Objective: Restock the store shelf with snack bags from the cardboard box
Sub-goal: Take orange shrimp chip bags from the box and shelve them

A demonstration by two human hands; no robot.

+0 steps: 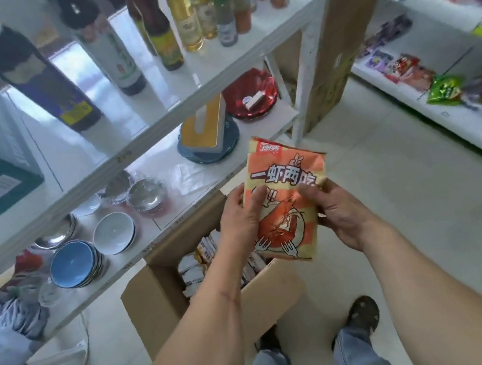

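Both hands hold one orange snack bag point(284, 207) above the open cardboard box point(168, 291). Left hand point(240, 217) and right hand point(341, 213) pinch its sides with curled fingers.

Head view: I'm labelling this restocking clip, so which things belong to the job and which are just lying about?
Job: orange shrimp snack bag, held by left hand and right hand; cardboard box; snack shelf.

Lying about: sauce bottles, blue bowls, red dish.
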